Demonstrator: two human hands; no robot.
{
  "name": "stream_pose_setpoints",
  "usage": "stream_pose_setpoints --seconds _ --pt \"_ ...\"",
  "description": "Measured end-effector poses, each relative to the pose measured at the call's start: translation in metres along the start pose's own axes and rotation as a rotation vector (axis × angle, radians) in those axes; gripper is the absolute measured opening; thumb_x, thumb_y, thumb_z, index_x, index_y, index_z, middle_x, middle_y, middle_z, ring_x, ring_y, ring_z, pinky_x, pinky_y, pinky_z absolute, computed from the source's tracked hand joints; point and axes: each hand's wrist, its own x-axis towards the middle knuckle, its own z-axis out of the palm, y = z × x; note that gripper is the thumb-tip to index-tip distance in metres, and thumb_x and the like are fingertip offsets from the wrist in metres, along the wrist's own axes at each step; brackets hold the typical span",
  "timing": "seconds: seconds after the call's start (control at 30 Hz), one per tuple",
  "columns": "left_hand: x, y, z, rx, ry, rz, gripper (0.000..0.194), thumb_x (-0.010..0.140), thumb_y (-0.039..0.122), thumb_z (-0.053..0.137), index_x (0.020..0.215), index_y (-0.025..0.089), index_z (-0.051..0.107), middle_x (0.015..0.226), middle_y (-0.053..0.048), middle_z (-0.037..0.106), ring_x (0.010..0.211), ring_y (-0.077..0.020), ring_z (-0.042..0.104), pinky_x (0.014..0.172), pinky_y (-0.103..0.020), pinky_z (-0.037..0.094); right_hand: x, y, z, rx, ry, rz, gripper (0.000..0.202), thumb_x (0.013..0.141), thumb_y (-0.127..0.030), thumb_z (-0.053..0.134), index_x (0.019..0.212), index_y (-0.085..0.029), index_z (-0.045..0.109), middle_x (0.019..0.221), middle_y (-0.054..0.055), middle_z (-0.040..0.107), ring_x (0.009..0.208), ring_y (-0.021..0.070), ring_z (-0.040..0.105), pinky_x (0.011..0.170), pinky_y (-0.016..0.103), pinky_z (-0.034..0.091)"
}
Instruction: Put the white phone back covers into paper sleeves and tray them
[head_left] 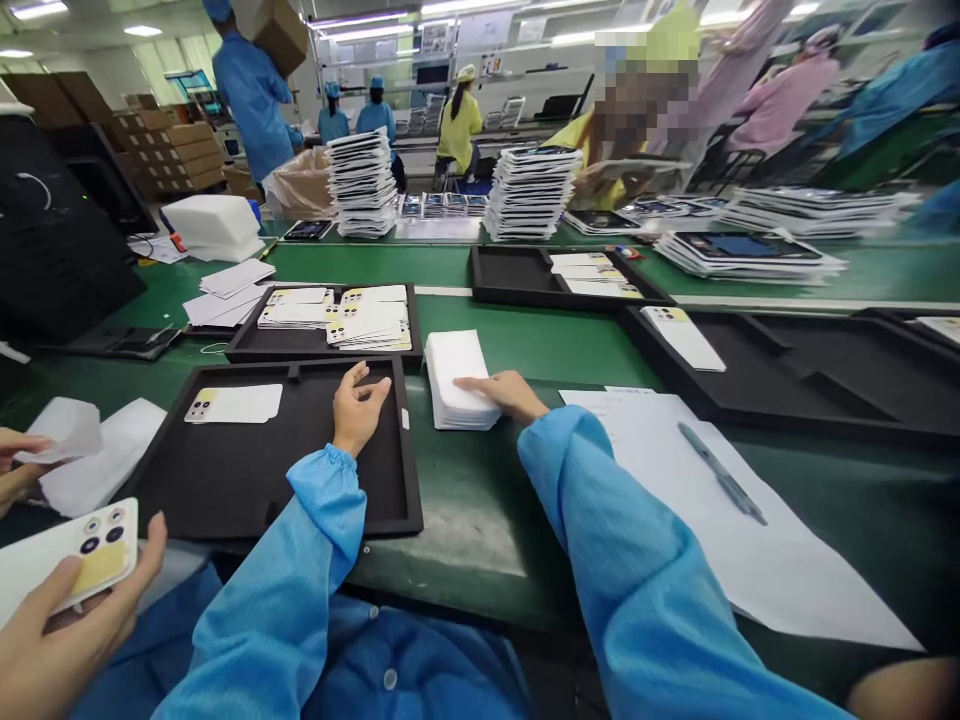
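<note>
In the head view, the left hand (358,412) hung with loosely curled fingers, holding nothing, over the right part of a black tray (322,480), where a white phone panel (255,404) lay at the far left. The right hand (517,396) touched the top of a white stack of sheets (456,358) just beside that tray; whether it pinched a sheet could not be told. At lower left, a co-worker's hand (112,610) held another white panel (105,560).

A factory workshop: a long green workbench (555,350), black trays (240,470), stacked cartons (180,150), strip lights (360,37), and people (251,100) in coloured smocks (460,128) and caps (466,74).
</note>
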Motion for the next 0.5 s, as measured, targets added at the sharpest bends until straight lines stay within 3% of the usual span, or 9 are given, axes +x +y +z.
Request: stream_pose_setpoints --seconds 0.1,0.17,0.27,0.33,0.43,0.5 --pt "-0.002 0.003 0.001 0.035 -0.007 0.016 0.056 0.073 0.032 0.077 0.122 0.015 0.058 0.13 -0.016 0.06 0.082 -0.0134 0.069 0.075 -0.025 0.055 -0.002 0.003 -0.005 -0.077 0.036 -0.021 0.039 0.053 -0.048 0.084 0.058 -0.015 0.063 0.071 0.013 0.067 0.082 0.0311 0.064 0.065 0.035 0.047" --pt "-0.003 0.005 0.001 0.054 -0.007 0.011 0.054 0.073 0.031 0.077 0.121 0.014 0.058 0.131 -0.016 0.06 0.082 -0.0136 0.069 0.074 -0.024 0.055 -0.006 0.007 -0.006 -0.078 0.092 -0.066 0.04 0.057 -0.051 0.081 0.067 -0.015 0.067 0.078 0.013 0.069 0.085 0.0305 0.065 0.073 0.036 0.048" --pt "-0.004 0.007 0.001 0.081 0.008 0.011 0.051 0.074 0.03 0.076 0.12 0.014 0.059 0.13 -0.015 0.06 0.083 -0.0138 0.069 0.075 -0.024 0.055 -0.01 0.012 -0.009 -0.042 0.236 -0.137 0.051 0.068 -0.056 0.071 0.095 -0.012 0.069 0.103 0.016 0.068 0.1 0.0297 0.063 0.086 0.038 0.048" --pt "-0.005 0.007 0.0 0.091 0.018 0.016 0.049 0.075 0.029 0.076 0.119 0.014 0.06 0.129 -0.015 0.062 0.083 -0.0139 0.069 0.072 -0.023 0.054 -0.015 0.01 -0.009 0.031 0.37 -0.212 0.058 0.076 -0.055 0.061 0.113 -0.01 0.062 0.117 0.017 0.063 0.106 0.0272 0.061 0.091 0.037 0.047" --pt "-0.007 0.006 0.001 0.094 0.016 0.004 0.046 0.075 0.028 0.074 0.117 0.013 0.061 0.123 -0.015 0.065 0.08 -0.0136 0.069 0.063 -0.02 0.053 -0.043 -0.011 -0.002 0.323 0.541 -0.513 0.053 0.075 -0.048 0.064 0.113 -0.012 0.06 0.113 0.015 0.064 0.099 0.0251 0.063 0.084 0.039 0.052" --pt "-0.01 0.004 0.001 0.104 0.015 -0.001 0.043 0.075 0.027 0.074 0.114 0.014 0.063 0.119 -0.014 0.066 0.077 -0.0127 0.069 0.058 -0.018 0.051 -0.082 -0.035 0.006 0.514 0.546 -0.8 0.041 0.074 -0.042 0.069 0.107 -0.019 0.063 0.106 0.01 0.065 0.095 0.0242 0.064 0.077 0.04 0.054"
